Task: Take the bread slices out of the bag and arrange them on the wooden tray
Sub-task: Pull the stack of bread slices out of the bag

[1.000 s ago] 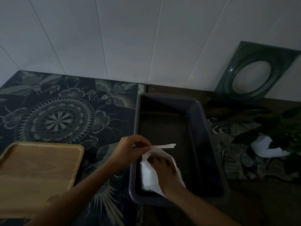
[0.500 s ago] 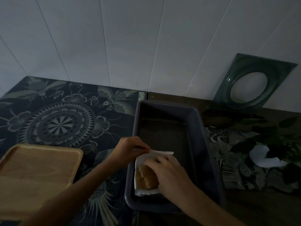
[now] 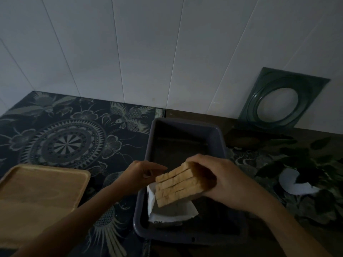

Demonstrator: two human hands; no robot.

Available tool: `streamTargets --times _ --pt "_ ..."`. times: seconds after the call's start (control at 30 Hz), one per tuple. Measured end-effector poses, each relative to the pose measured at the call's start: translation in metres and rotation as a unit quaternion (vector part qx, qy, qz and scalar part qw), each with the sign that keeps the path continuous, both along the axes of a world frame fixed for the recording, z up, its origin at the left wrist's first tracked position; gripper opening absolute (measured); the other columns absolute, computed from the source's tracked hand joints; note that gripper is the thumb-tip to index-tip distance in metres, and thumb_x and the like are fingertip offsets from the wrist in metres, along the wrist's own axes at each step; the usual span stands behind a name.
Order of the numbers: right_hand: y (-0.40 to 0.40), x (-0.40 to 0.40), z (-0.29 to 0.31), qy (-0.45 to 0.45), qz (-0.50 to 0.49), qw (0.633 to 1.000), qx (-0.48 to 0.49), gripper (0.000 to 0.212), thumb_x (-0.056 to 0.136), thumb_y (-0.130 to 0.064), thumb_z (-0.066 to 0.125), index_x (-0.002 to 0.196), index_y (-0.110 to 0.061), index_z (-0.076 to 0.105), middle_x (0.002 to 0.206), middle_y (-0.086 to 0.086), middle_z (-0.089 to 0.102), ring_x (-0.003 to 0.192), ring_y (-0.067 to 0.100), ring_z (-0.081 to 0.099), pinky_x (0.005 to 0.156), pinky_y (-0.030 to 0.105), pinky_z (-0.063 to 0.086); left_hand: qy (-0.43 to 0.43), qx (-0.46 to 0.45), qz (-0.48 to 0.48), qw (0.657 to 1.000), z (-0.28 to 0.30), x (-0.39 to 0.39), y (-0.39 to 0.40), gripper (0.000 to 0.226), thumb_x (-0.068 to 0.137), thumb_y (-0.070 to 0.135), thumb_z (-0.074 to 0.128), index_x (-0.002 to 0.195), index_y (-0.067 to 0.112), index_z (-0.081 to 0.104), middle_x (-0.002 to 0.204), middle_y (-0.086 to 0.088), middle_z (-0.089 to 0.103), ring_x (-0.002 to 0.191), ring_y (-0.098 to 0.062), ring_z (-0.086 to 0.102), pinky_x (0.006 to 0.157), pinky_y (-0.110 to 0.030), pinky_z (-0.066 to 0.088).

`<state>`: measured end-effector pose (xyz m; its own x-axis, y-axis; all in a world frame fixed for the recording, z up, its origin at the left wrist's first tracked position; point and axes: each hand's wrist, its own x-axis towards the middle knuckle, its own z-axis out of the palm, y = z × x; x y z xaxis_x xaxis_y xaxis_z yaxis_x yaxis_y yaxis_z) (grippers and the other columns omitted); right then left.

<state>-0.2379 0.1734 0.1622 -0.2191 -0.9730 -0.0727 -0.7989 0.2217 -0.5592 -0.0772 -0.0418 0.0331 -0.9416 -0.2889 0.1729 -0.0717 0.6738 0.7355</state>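
The light wooden tray (image 3: 42, 191) at the worktop's left edge is lying bare and reachable; only the dark plastic tub's (image 3: 146, 162) raised left wall is standing beside it, with patterned cloth (image 3: 74, 138) lying between.

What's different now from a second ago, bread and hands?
The right hand, which was inside the bag, has pulled a stack of bread slices up and out and holds it above the grey bin. The left hand has let go of the bag's edge and is open beside the stack. The bag lies slack in the bin. The wooden tray stays bare; the bin has not moved.
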Motion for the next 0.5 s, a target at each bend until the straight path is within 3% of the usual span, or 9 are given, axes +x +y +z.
streamTargets --times 0.07,0.13,0.2,0.27,0.33,0.4,0.5 --pt "0.005 -0.011 0.007 -0.025 0.001 0.999 -0.024 0.059 0.080 -0.041 0.084 0.128 -0.051 0.052 0.124 -0.030 0.063 0.115 -0.011 0.060 0.091 0.018 0.052 -0.004 -0.007 -0.003 1.000 0.004 0.002 0.005 0.035 0.085 0.043 0.067 0.121 0.044 0.065 0.100 0.015 0.073 0.086 0.004 0.066 0.072 -0.013 0.053" --pt "0.009 -0.022 0.012 -0.052 -0.002 0.998 -0.042 0.061 0.080 -0.038 0.085 0.130 -0.049 0.052 0.126 -0.029 0.063 0.117 -0.009 0.060 0.092 0.013 0.051 -0.012 -0.038 -0.012 0.999 0.010 0.004 0.008 0.037 0.082 0.052 0.065 0.117 0.059 0.053 0.104 0.032 0.063 0.094 0.010 0.060 0.076 -0.016 0.052" --pt "0.010 -0.031 0.016 -0.089 -0.011 0.994 -0.061 0.062 0.080 -0.034 0.085 0.131 -0.047 0.054 0.127 -0.026 0.065 0.119 -0.006 0.061 0.097 0.013 0.050 -0.026 -0.067 -0.020 0.997 0.016 0.009 0.011 0.063 0.075 0.058 0.072 0.129 0.061 0.040 0.121 0.046 0.045 0.114 0.015 0.047 0.091 -0.015 0.047" --pt "0.009 -0.038 0.017 -0.140 -0.026 0.987 -0.074 0.062 0.079 -0.030 0.087 0.131 -0.044 0.056 0.128 -0.021 0.067 0.122 -0.003 0.061 0.101 0.022 0.050 -0.004 -0.036 -0.023 0.999 0.023 0.011 0.014 0.094 0.067 0.055 0.083 0.144 0.051 0.029 0.141 0.040 0.036 0.132 0.008 0.039 0.105 -0.021 0.043" --pt "0.005 -0.043 0.019 -0.201 -0.041 0.976 -0.075 0.063 0.077 -0.028 0.089 0.129 -0.044 0.058 0.129 -0.018 0.068 0.123 0.001 0.061 0.104 0.032 0.051 0.046 0.055 -0.038 0.997 0.039 0.011 0.022 0.110 0.066 0.044 0.091 0.153 0.038 0.024 0.152 0.026 0.037 0.138 0.000 0.040 0.108 -0.020 0.042" --pt "-0.002 -0.045 0.020 -0.268 -0.050 0.960 -0.069 0.063 0.075 -0.024 0.090 0.128 -0.042 0.061 0.128 -0.012 0.070 0.122 0.006 0.064 0.102 0.040 0.055 0.098 0.128 -0.051 0.986 0.055 0.009 0.030 0.105 0.070 0.032 0.092 0.154 0.029 0.028 0.153 0.013 0.044 0.139 -0.008 0.045 0.108 -0.018 0.042" --pt "-0.014 -0.044 0.021 -0.360 -0.061 0.928 -0.073 0.067 0.072 -0.017 0.092 0.128 -0.039 0.063 0.125 -0.004 0.072 0.118 0.015 0.068 0.097 0.046 0.060 0.135 0.208 -0.021 0.968 0.072 0.010 0.034 0.076 0.080 0.026 0.083 0.146 0.028 0.044 0.144 0.003 0.056 0.133 -0.017 0.054 0.109 -0.027 0.045"
